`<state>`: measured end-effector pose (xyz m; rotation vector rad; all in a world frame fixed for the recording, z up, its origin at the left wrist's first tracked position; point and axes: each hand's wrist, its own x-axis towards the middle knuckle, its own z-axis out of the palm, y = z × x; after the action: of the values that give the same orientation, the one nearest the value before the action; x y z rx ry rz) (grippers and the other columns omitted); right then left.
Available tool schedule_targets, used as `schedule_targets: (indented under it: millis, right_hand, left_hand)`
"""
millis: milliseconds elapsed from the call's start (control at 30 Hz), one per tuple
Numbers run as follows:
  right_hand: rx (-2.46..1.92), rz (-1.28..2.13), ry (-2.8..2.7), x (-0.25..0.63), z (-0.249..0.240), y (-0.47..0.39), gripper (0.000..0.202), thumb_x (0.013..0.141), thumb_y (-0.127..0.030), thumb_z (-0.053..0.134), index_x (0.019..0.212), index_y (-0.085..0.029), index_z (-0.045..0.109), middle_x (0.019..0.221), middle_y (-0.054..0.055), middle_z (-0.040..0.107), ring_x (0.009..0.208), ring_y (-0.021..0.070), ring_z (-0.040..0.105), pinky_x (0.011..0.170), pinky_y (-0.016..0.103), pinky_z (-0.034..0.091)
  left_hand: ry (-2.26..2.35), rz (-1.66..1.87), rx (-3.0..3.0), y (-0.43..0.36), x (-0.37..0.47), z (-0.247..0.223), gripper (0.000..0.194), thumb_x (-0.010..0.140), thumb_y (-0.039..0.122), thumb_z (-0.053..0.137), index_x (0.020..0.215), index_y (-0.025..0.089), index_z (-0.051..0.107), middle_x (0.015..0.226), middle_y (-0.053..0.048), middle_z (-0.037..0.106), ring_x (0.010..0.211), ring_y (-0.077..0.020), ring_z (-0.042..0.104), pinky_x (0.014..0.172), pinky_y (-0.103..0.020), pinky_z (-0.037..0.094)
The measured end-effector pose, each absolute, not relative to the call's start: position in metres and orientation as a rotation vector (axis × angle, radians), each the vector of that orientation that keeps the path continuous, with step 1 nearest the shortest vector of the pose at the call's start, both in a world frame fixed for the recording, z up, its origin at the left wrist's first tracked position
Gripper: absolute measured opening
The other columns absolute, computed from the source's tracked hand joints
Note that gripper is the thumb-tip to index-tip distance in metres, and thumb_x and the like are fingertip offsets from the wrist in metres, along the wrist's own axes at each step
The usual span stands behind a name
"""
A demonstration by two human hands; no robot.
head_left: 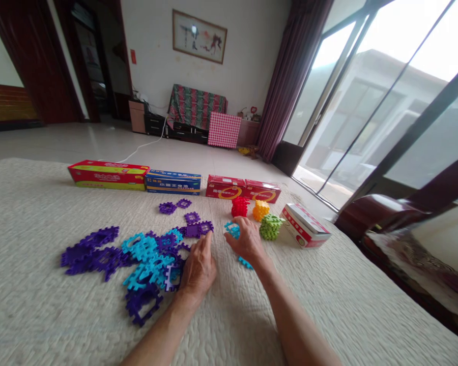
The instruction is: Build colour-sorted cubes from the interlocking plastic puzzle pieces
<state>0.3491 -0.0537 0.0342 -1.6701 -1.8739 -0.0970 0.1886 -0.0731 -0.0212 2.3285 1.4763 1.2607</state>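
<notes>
My left hand [200, 267] rests on its edge beside a pile of notched plastic building pieces, its fingers stretched forward and together. Its fingertips are close to a purple square piece [206, 227]. The pile mixes light blue pieces [145, 250] with dark purple pieces [80, 256], some square-framed. My right hand [247, 239] is curled, thumb and fingers around a light blue notched piece [232, 230]; part of it is hidden. Under that wrist lies another light blue piece [245, 263]. Just beyond stand a red stack [239, 207], a yellow stack [261, 210] and a green stack [270, 227].
Along the far edge of the quilted cover [229, 320] stand a red and yellow-green box [110, 176], a blue box [173, 182] and two red boxes [225, 188]. A white and red box [305, 226] sits at right, near a dark armchair [366, 218].
</notes>
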Motion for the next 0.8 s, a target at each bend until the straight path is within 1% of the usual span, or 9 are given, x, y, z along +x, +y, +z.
schedule_targets:
  millis: [67, 167, 300, 400, 467, 567, 633, 733, 800]
  right_hand:
    - [-1.57, -0.108, -1.981, 0.334, 0.031, -0.059, 0.035, 0.074, -0.031, 0.065, 0.106, -0.02, 0.056, 0.113, 0.008, 0.062, 0.108, 0.0245, 0.053, 0.094, 0.04, 0.035]
    - [-1.508, -0.072, -2.112, 0.321, 0.028, -0.064, 0.036, 0.073, -0.032, 0.065, 0.106, -0.021, 0.057, 0.111, 0.007, 0.062, 0.106, 0.0244, 0.053, 0.094, 0.041, 0.035]
    - [-1.418, -0.024, -2.193, 0.327, 0.032, -0.067, 0.043, 0.072, -0.027, 0.064, 0.113, -0.022, 0.055, 0.125, 0.008, 0.055, 0.113, 0.0248, 0.049, 0.098, 0.043, 0.035]
    - [-1.382, -0.044, -2.061, 0.346, 0.038, -0.073, 0.042, 0.076, -0.021, 0.056, 0.118, -0.02, 0.051, 0.127, 0.011, 0.052, 0.118, 0.0235, 0.048, 0.1, 0.042, 0.037]
    - [-1.398, -0.093, -1.939, 0.361, 0.037, -0.081, 0.042, 0.08, -0.021, 0.052, 0.121, -0.019, 0.048, 0.129, 0.013, 0.05, 0.122, 0.0233, 0.045, 0.102, 0.042, 0.037]
    - [-1.47, -0.131, -1.889, 0.383, 0.024, -0.097, 0.049, 0.081, -0.026, 0.053, 0.128, -0.017, 0.042, 0.138, 0.016, 0.041, 0.13, 0.0254, 0.037, 0.107, 0.045, 0.032]
    - [-1.535, -0.097, -1.919, 0.394, 0.012, -0.105, 0.061, 0.079, -0.035, 0.058, 0.133, -0.016, 0.036, 0.143, 0.017, 0.035, 0.134, 0.0287, 0.033, 0.108, 0.049, 0.03]
    - [-1.599, -0.024, -1.942, 0.404, -0.004, -0.109, 0.079, 0.075, -0.045, 0.063, 0.139, -0.015, 0.029, 0.144, 0.02, 0.032, 0.134, 0.0318, 0.031, 0.107, 0.052, 0.031]
    - [-1.614, 0.006, -1.943, 0.405, -0.009, -0.108, 0.084, 0.072, -0.047, 0.065, 0.14, -0.015, 0.027, 0.143, 0.02, 0.033, 0.133, 0.032, 0.033, 0.106, 0.051, 0.031]
  left_hand:
    - [1.466, 1.357, 2.277, -0.071, 0.19, -0.024, 0.065, 0.074, -0.002, 0.039, 0.137, 0.013, 0.038, 0.126, -0.015, 0.056, 0.119, -0.024, 0.052, 0.096, -0.038, 0.047]
    - [1.457, 1.385, 2.254, -0.071, 0.19, -0.024, 0.061, 0.079, 0.0, 0.036, 0.138, 0.015, 0.037, 0.129, -0.015, 0.054, 0.121, -0.0239, 0.05, 0.096, -0.039, 0.048]
    - [1.437, 1.258, 2.294, -0.073, 0.187, -0.019, 0.055, 0.079, -0.001, 0.035, 0.129, 0.017, 0.047, 0.119, -0.012, 0.059, 0.116, -0.0231, 0.053, 0.097, -0.038, 0.048]
    - [1.397, 1.203, 2.354, -0.073, 0.185, -0.016, 0.053, 0.076, -0.001, 0.036, 0.122, 0.019, 0.054, 0.115, -0.009, 0.061, 0.113, -0.0224, 0.054, 0.098, -0.038, 0.047]
    - [1.387, 1.194, 2.386, -0.074, 0.185, -0.015, 0.051, 0.078, 0.0, 0.036, 0.121, 0.02, 0.055, 0.117, -0.008, 0.06, 0.113, -0.022, 0.054, 0.098, -0.037, 0.047]
    - [1.346, 1.19, 2.452, -0.079, 0.186, -0.011, 0.047, 0.082, 0.002, 0.034, 0.12, 0.019, 0.056, 0.122, -0.009, 0.058, 0.116, -0.022, 0.052, 0.101, -0.037, 0.045]
    - [1.3, 1.194, 2.496, -0.082, 0.189, -0.006, 0.046, 0.083, 0.003, 0.035, 0.12, 0.018, 0.057, 0.125, -0.009, 0.056, 0.118, -0.0217, 0.051, 0.103, -0.037, 0.044]
    - [1.239, 1.208, 2.53, -0.08, 0.201, 0.005, 0.045, 0.082, 0.003, 0.036, 0.118, 0.017, 0.058, 0.125, -0.01, 0.057, 0.119, -0.0207, 0.051, 0.104, -0.036, 0.043]
    - [1.206, 1.215, 2.523, -0.07, 0.215, 0.012, 0.044, 0.08, 0.003, 0.037, 0.116, 0.017, 0.059, 0.12, -0.009, 0.059, 0.115, -0.0201, 0.053, 0.103, -0.036, 0.043]
